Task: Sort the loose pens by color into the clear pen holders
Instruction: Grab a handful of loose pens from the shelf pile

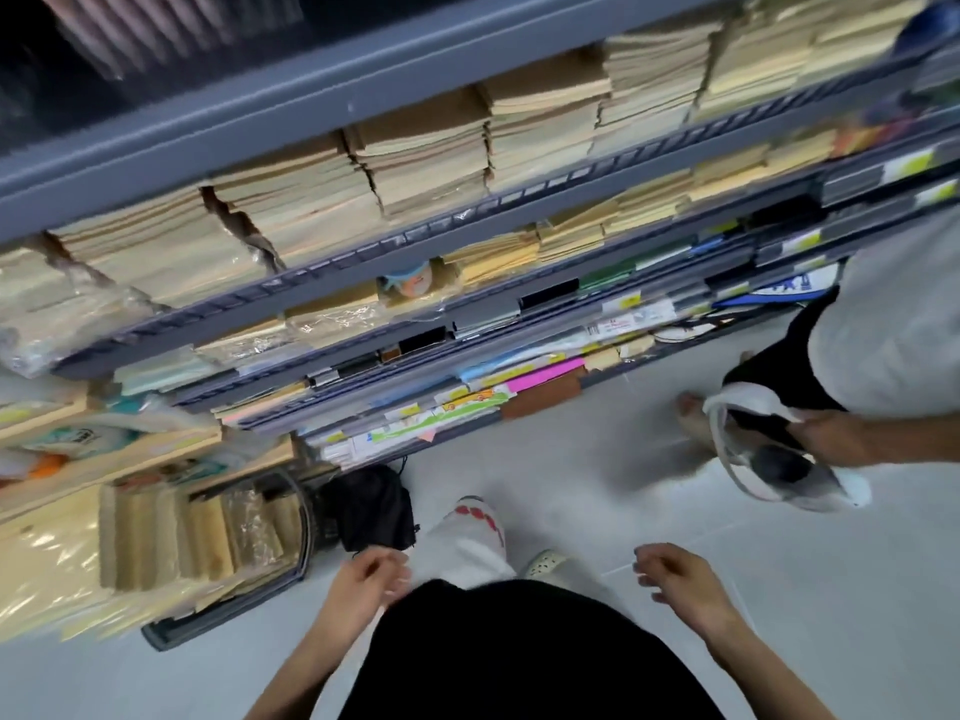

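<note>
Wearer: black top [519, 652] over the torso, forearms bare, no sleeves visible. Below the top's hem, white trousers [470, 550] with red markings near the knee. Right of the trousers, pale perforated clog [545, 561]. Dark polish on right hand [675, 576] nails.

Shelves [467, 236] motion-blurred, second person [893, 324] cropped (right edge)

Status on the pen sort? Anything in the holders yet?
Nothing looks done: no pens or clear holders are in view. In hand: nothing, the left hand and right hand hang empty and loosely curled over the floor. The person stands at grey shelves stacked with paper pads and folders, beside a second person. The whole sort appears left to do.
</note>
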A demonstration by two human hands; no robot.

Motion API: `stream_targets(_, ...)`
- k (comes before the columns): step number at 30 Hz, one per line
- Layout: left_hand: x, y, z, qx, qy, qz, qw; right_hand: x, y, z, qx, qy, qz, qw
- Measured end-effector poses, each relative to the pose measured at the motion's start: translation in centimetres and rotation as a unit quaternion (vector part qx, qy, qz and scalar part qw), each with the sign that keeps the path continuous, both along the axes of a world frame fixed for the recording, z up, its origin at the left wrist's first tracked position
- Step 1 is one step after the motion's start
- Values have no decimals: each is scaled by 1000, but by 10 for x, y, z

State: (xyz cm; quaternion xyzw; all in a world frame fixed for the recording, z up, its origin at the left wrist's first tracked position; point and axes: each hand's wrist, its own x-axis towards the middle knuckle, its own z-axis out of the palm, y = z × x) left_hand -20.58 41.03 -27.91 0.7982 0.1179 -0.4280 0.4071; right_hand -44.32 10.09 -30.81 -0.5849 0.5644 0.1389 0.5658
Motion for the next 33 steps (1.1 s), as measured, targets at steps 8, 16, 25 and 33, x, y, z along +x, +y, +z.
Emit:
stream_targets(8,63,-132,19,-53,-55,-67,995,63,-84,37,-82,-92,-6,992)
stream_targets(16,136,-305,136,-214,-211,-163,940,177,-216,135,-265,-233,26,935)
stream_targets(25,159,-436,309,-306,-508,-207,778,257,-349,255,-653,-372,127,648)
stream_targets(33,247,-586,294,-39,-513,-290,807,287,-431,259,-669,-298,256,631)
